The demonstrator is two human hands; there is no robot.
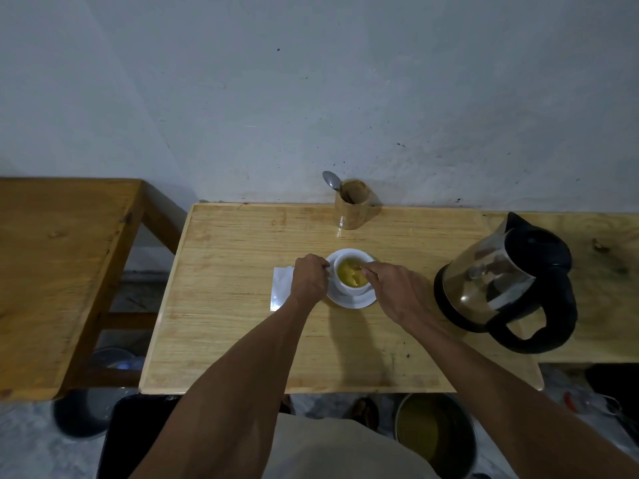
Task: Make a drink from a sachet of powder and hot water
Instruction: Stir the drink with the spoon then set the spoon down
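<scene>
A white cup [349, 286] stands on a white saucer [359, 300] in the middle of the wooden table [242, 305]. Yellow liquid fills the cup. My left hand [309, 280] pinches the cup's handle on its left side. My right hand [394, 288] is closed on a small spoon [359, 268] whose tip dips into the liquid. A silvery white sachet [280, 288] lies flat on the table just left of the saucer, partly hidden by my left wrist. A glass kettle [498, 281] with a black handle and lid stands at the right.
A wooden holder [352, 207] with a spoon [331, 180] in it stands at the table's back edge by the wall. A second wooden table [58, 271] is at the left. On the floor are a metal pot [435, 433] and a grey bucket [83, 413].
</scene>
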